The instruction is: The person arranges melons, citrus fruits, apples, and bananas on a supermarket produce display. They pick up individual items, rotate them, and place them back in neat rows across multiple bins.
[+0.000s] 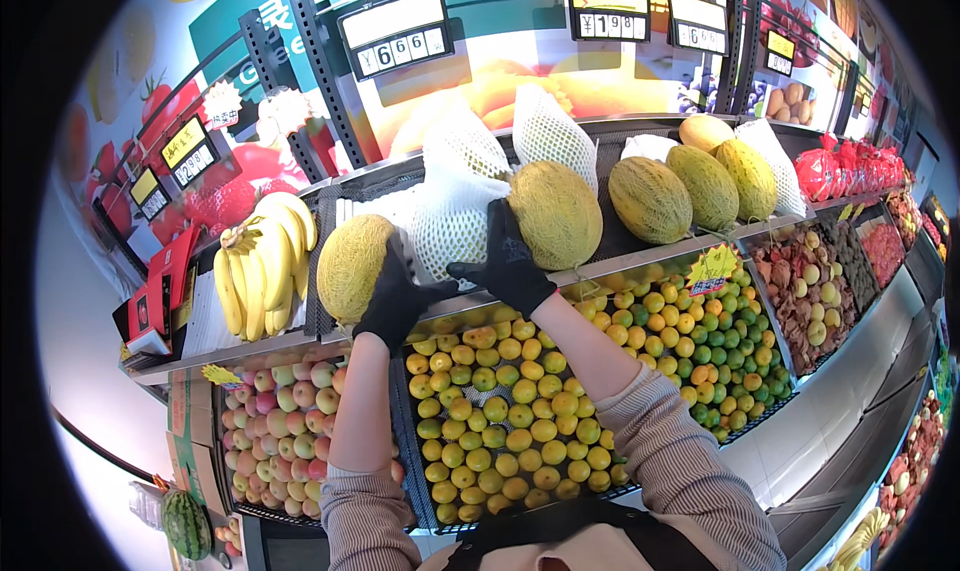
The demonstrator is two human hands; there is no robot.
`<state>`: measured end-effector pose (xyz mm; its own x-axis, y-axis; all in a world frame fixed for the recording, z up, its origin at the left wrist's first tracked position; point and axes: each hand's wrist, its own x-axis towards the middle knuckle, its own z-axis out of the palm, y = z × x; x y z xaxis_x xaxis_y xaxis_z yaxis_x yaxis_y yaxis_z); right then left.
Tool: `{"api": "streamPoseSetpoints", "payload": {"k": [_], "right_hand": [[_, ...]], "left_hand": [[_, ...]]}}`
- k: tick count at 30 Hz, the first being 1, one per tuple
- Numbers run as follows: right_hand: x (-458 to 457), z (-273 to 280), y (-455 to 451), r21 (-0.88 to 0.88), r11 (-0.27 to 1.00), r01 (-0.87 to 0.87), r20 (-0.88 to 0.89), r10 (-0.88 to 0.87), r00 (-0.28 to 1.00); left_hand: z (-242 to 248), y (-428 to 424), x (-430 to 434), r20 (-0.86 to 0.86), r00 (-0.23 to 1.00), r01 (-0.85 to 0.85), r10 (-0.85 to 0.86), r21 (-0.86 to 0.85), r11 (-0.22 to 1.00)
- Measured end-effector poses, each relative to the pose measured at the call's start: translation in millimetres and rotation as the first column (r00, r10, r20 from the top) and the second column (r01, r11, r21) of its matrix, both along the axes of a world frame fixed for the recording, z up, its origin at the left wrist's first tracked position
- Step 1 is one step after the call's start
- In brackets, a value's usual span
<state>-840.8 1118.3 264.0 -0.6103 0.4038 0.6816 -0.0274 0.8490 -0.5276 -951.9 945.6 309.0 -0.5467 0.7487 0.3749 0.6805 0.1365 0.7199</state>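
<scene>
Both my hands wear black gloves and reach to the upper shelf. My left hand (pixel 401 293) lies against the right side of a netted yellow melon (pixel 352 269), thumb pointing right. Against the left side of a second, larger netted melon (pixel 556 215) rests my right hand (pixel 510 260), its thumb stretched left and its fingers up. Neither hand is closed around a melon. Between the hands, white foam fruit nets (pixel 448 230) stand on the shelf, one more foam net (pixel 551 132) behind the larger melon. The fingertips of my left hand are partly hidden by blur and shadow.
Bananas (pixel 266 267) lie left of the melons, more melons (pixel 649 200) to the right. Below the shelf's metal edge (pixel 645 256) are bins of apples (pixel 289 428) and mandarins (pixel 517 440). Price signs (pixel 394 35) hang above. A watermelon (pixel 185 524) sits low at the left.
</scene>
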Motion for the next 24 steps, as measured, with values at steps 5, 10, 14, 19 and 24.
{"api": "streamPoseSetpoints", "payload": {"k": [5, 10, 14, 19, 24], "right_hand": [[-5, -5, -6, 0.009, 0.99, -0.144, -0.056, 0.144, 0.988], [-9, 1, 7, 0.116, 0.987, -0.109, -0.037, 0.114, 0.993], [-17, -2, 9, -0.092, 0.973, -0.213, -0.062, 0.208, 0.976], [-19, -1, 10, -0.168, 0.958, -0.234, -0.017, 0.235, 0.972], [-13, -19, 18, -0.118, 0.955, -0.272, -0.248, 0.237, 0.939]], "left_hand": [[12, 26, -28, -0.301, 0.953, 0.017, 0.011, 0.092, 0.996], [-9, 34, -20, -0.042, 0.998, -0.044, 0.054, 0.203, 0.978], [-10, 36, -19, -0.061, 0.992, -0.096, 0.109, 0.186, 0.978], [-7, 32, -31, 0.053, 0.98, -0.194, 0.191, 0.066, 0.979], [-39, 69, -91, 0.105, 0.991, -0.104, 0.078, 0.274, 0.956]]}}
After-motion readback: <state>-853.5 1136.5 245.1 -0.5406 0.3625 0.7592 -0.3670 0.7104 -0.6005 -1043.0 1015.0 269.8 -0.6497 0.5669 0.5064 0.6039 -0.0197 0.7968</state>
